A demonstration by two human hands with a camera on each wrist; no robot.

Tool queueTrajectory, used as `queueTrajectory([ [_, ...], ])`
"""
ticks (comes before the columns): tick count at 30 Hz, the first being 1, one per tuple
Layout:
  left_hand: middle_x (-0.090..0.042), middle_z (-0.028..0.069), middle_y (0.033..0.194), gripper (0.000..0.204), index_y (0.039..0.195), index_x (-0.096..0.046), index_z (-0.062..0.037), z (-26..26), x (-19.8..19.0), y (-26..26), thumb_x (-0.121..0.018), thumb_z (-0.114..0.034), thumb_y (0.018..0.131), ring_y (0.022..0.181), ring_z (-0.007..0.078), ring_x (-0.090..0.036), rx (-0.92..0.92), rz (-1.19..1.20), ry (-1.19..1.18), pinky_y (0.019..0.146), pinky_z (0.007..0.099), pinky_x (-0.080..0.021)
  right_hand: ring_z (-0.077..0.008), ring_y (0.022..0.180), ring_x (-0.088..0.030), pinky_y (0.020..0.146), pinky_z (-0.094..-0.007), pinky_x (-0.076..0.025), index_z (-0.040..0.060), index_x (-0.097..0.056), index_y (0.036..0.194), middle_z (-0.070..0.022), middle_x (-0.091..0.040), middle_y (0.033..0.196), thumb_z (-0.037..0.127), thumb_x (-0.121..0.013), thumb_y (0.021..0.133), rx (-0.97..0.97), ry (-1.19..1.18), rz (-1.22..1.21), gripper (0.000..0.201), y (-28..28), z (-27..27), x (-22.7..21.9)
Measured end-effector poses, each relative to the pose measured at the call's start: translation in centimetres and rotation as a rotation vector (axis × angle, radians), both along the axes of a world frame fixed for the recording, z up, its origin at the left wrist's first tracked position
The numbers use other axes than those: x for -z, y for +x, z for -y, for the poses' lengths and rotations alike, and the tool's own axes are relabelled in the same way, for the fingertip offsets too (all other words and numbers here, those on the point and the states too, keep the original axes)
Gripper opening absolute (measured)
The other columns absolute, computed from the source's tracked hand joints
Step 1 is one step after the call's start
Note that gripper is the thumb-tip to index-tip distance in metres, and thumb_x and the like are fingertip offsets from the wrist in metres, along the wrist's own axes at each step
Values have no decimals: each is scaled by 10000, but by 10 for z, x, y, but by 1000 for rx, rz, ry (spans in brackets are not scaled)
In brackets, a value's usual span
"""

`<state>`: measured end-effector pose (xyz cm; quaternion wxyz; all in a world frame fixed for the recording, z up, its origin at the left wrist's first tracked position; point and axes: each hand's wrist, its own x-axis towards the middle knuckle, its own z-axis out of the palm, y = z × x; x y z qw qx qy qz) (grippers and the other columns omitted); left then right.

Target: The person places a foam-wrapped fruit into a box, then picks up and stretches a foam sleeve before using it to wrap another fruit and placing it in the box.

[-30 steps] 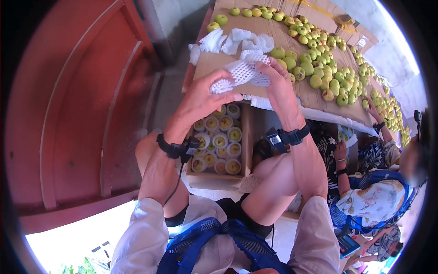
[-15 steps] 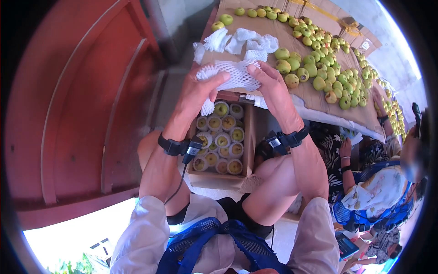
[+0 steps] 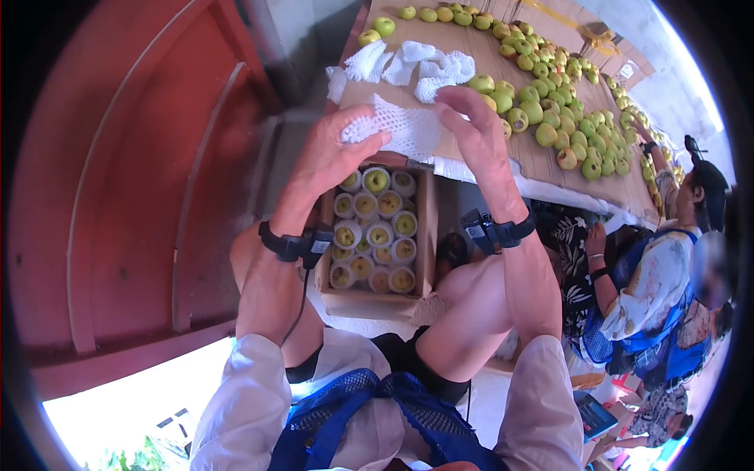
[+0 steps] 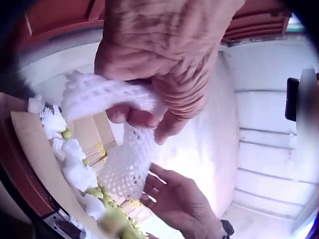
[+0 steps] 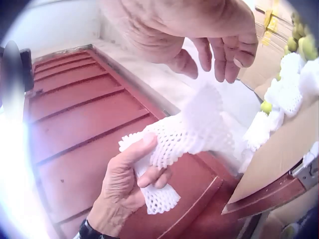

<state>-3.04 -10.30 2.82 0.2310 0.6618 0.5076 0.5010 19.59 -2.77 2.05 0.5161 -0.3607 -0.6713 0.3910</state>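
My left hand [image 3: 334, 153] grips a white foam fruit net [image 3: 404, 129], thumb on one side and fingers on the other. In the right wrist view, the net [image 5: 174, 134] sticks out both above and below that hand. My right hand [image 3: 475, 137] hovers by the far end of the net with loosely bent, spread fingers, nothing pinched between them. Below both hands stands a cardboard box [image 3: 365, 304] with rows of apples [image 3: 379, 235] in foam nets. More white foam nets [image 3: 404, 67] lie on the cardboard-covered table [image 3: 475, 47] just beyond my hands.
Many loose green apples [image 3: 550, 118] spread over the table's right side and along its back. A red door [image 3: 141, 196] rises at the left. At the right, a person in a patterned shirt [image 3: 656, 267] reaches toward the apples, with other people lower down.
A second ago both hands held the net, stretched between them. My right hand has let go and lifted off, while the left keeps the net, its free end spread wide.
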Motion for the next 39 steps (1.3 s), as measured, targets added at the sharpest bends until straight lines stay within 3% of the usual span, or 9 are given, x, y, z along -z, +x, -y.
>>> queueTrajectory([
  [3,-628,-26,825,299,1081,-675,2,8,-4,2,-808,-173,879,649,38,-550,104,-93,31,526,238,-456,-188,1113,-627,975,-334,-475,-3,-652,1300,-125,-697,1211,314,-723,921,-211,-9,208,500,11,12,-17],
  [9,-630,-32,868,251,1055,-674,-16,6,4,1,-808,-137,880,698,38,-544,279,-137,132,547,236,-454,-204,1146,-616,1019,-322,-445,-66,-626,1321,-152,-682,1231,382,-774,898,-564,-262,100,633,21,7,-8],
  [12,-631,-35,886,213,1046,-683,-21,10,-1,4,-792,-122,893,704,29,-538,260,-117,9,541,225,-441,-203,1156,-607,1038,-317,-433,-57,-620,1338,-142,-678,1227,358,-790,887,-510,-296,240,636,24,2,-3],
  [14,-635,-40,895,192,1050,-690,-32,13,-8,6,-778,-118,903,696,22,-533,216,-96,-97,535,212,-429,-187,1103,-624,997,-306,-458,-61,-633,1309,-125,-685,1188,316,-800,883,-513,-326,167,593,22,-5,4],
  [18,-697,-15,953,176,1067,-712,-60,2,-4,8,-759,-148,922,615,17,-506,71,191,17,511,200,-403,-142,968,-654,891,-284,-506,-49,-671,1207,-79,-702,1094,199,-793,884,-519,-461,-75,424,18,-17,8],
  [21,-725,30,982,236,1102,-711,-49,-6,-4,4,-760,-204,930,553,33,-488,-74,444,-46,488,209,-387,-109,900,-657,836,-268,-523,-20,-680,1123,-46,-706,1041,137,-769,894,-478,-482,-274,291,14,-11,-1],
  [27,-652,-9,855,418,1148,-690,-31,-20,5,18,-822,-314,870,538,46,-485,-44,526,-277,476,224,-359,-113,896,-645,842,-268,-511,-4,-681,1087,-26,-693,992,132,-769,886,-436,-481,-330,258,-7,-9,-4],
  [33,-651,-33,822,342,1126,-693,-29,-38,15,12,-808,-236,879,536,31,-493,-63,529,-226,464,211,-362,-103,841,-592,788,-298,-494,-7,-678,1017,-25,-678,941,219,-807,849,-183,-306,-113,310,-32,-19,5],
  [39,-650,-12,818,281,1095,-686,-12,-45,15,17,-770,-215,919,510,38,-501,-111,473,-273,444,223,-372,-281,880,-700,772,-402,-543,-9,-634,1049,-182,-708,955,241,-745,874,225,-1,278,324,-55,-18,11],
])
